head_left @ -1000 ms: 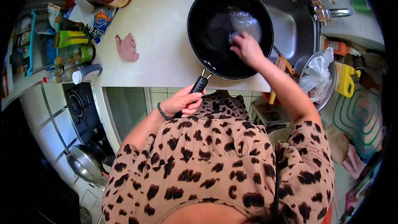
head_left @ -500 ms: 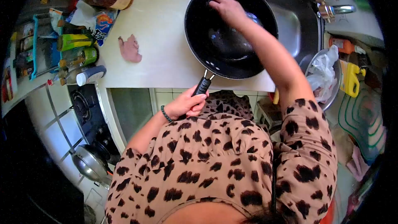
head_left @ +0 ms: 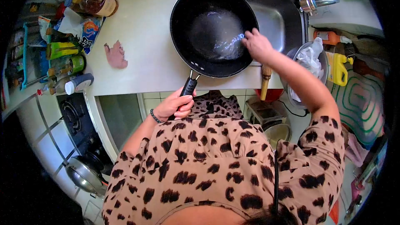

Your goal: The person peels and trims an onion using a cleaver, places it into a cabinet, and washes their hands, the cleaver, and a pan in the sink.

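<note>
A black frying wok (head_left: 196, 29) with a shallow pool of water in its bottom is over the counter and the sink's near-left edge. My left hand (head_left: 177, 104) is wrapped round its black handle (head_left: 189, 86). Inside the right rim, my right hand (head_left: 258, 46) has its fingers curled down by the rippling water. Whatever those fingers may hold is hidden. Just below that hand, a wooden-handled tool (head_left: 265, 82) extends past the counter edge. A ragged pinkish piece (head_left: 116, 55) lies on the white counter (head_left: 141, 29) to the left.
At the right are the metal sink (head_left: 271, 25), a faucet (head_left: 321, 3), a metal bowl with plastic bags (head_left: 310, 60) and a yellow jug (head_left: 339, 68). Bottles (head_left: 98, 4) and packets crowd the left. A stove (head_left: 73, 112) is at lower left.
My right hand has moved from the wok's far-left inside to its right rim, toward me. The water now ripples beside it. The view has shifted; my left hand keeps the handle.
</note>
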